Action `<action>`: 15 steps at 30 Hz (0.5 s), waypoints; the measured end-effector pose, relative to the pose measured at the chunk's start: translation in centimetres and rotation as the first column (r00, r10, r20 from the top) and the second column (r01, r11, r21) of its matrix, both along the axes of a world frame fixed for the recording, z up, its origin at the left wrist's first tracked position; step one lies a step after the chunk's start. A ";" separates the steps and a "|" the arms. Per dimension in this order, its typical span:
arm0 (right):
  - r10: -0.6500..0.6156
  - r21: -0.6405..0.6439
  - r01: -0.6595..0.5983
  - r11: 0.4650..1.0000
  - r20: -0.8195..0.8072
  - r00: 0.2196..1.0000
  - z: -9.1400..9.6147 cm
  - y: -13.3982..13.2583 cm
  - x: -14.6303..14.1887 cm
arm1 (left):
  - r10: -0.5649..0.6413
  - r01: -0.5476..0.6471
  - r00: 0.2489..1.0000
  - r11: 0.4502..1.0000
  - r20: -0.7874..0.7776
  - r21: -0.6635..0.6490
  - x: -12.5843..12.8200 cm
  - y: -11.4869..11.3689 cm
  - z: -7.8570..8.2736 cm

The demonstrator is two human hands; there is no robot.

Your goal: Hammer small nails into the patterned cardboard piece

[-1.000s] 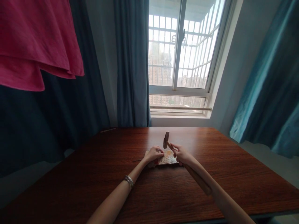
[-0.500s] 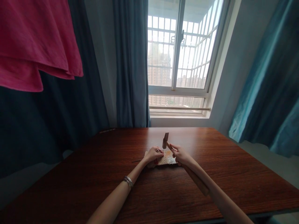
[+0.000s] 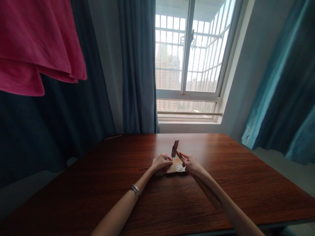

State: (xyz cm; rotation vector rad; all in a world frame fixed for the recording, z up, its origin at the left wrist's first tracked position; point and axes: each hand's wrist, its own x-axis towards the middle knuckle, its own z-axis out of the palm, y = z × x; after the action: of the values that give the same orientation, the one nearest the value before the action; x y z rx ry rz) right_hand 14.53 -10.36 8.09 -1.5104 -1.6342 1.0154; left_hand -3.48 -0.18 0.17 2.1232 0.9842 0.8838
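Observation:
My right hand (image 3: pixel 192 164) is wrapped round the wooden handle of a hammer (image 3: pixel 175 149), which runs back beneath my right forearm. The hammer's metal head stands just above my left fingertips. My left hand (image 3: pixel 162 161) is closed, pinching a thin upright nail-like pin (image 3: pixel 172 159); its exact kind is too small to tell. Under both hands lies a pale, flat piece dotted with many small holes (image 3: pixel 175 165), with red showing along its left edge. The hammer head is at or very near the top of the pin; contact cannot be made out.
A brown wooden table (image 3: pixel 157 203) supports the work. Left of my left hand lies a thin dark rod (image 3: pixel 143 169). Behind the table are blue curtains (image 3: pixel 138 65) and a barred window (image 3: pixel 187 59). Pink cloth (image 3: pixel 39 46) hangs at the upper left.
The hammer head has shifted very slightly to the right and down. My left hand keeps its pinch in the same place on the dotted piece.

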 end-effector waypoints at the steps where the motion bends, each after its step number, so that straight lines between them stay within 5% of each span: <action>1: -0.008 -0.002 0.008 1.000 -0.008 1.000 -0.1 0.0 0.1 | 0.009 -0.009 1.000 1.000 -0.001 0.000 0.0 -0.1 0.1; 9: -0.053 -0.046 0.045 0.998 -0.199 0.979 0.5 -0.3 2.6 | 0.049 -0.049 0.998 0.999 -0.029 0.012 -0.1 -0.5 0.5; 15: -0.175 0.036 0.183 0.982 -0.164 0.971 -2.5 -0.5 5.9 | 0.053 -0.052 0.997 0.999 -0.053 0.011 0.0 -0.2 0.3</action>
State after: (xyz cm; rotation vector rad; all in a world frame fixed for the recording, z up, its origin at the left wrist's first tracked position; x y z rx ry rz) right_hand 20.46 -10.87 5.58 -1.4729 -1.3754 0.9625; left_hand -3.44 -0.41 0.45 2.1476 1.0691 0.8637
